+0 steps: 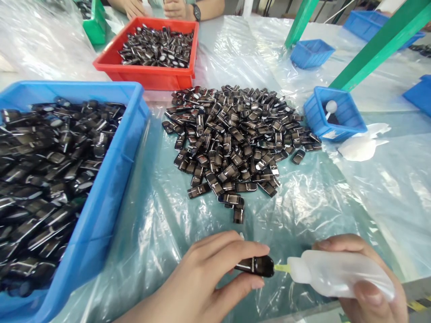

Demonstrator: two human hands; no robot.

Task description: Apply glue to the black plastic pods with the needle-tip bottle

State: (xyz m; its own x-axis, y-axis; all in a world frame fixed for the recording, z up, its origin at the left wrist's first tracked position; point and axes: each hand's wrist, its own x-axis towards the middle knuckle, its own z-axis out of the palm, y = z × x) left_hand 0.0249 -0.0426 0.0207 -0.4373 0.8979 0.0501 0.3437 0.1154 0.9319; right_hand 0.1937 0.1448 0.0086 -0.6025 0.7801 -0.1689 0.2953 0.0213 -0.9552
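Note:
Between the thumb and fingers of my left hand (215,269) is a small dark translucent cartridge (263,266), held sideways with its rounded end to the right. My right hand (373,287) is closed around a whitish squeeze bottle (340,273), which lies sideways with its tip to the left. The bottle's thin yellow nozzle (282,268) meets the cartridge's end; whether it goes inside I cannot tell. Beyond my hands, a heap of similar cartridges (232,143) is spread over the plastic-covered table (161,233).
At left stands a large blue bin (124,179) full of cartridges. A red bin (151,76) behind holds more. Right of the heap are a small blue bin (332,128) with a white scoop, crumpled white paper (360,146) and green posts (380,49). Another person's hands (175,9) show at the far side.

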